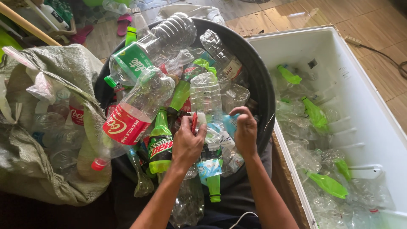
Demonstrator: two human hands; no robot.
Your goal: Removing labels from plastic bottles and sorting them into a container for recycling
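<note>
My left hand point(187, 142) grips a small red-handled tool point(194, 123) against a clear plastic bottle point(205, 96) standing in a black round tub point(259, 85). My right hand point(245, 128) pinches the bottle's light-blue label point(231, 123), pulled away from the bottle's side. Around them the tub is piled with empty bottles: a large clear one with a red label point(131, 116), one with a green label point(133, 59), and a green bottle point(160, 142) just left of my left hand.
A white box point(381, 110) at the right holds several crushed clear and green bottles point(316, 114). At the left, a grey woven sack point(55, 127) bulges with more bottles. Wooden floor lies beyond, with a cable point(381, 53) at the far right.
</note>
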